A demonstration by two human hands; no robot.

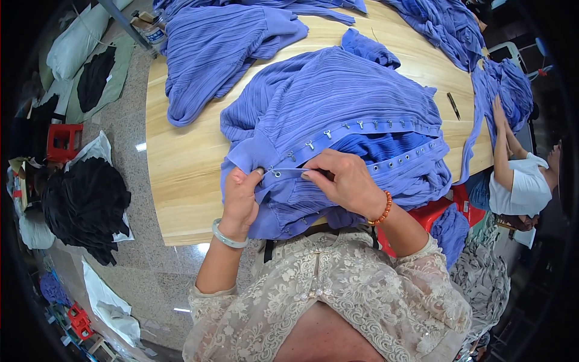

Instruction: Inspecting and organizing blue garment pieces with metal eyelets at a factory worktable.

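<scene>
Both the left hand (241,194) and right hand (339,178) pinch the blue garment's (338,96) hook strip (362,128); best kept taut and flat on the counter (181,175).

Pale wood table (181,181), speckled grey floor (129,127) (glossy), red stool (62,142).

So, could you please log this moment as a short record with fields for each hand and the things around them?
Left hand: left hand pinches the strap end of the blue pleated garment, pale bangle on the wrist.
Right hand: right hand pinches the same hook strap just beside it, orange bead bracelet on the wrist.
Surface: wooden table, with a second blue garment.
Nearby: a co-worker's hand on blue fabric at the right; black clothes pile on the floor.
</scene>
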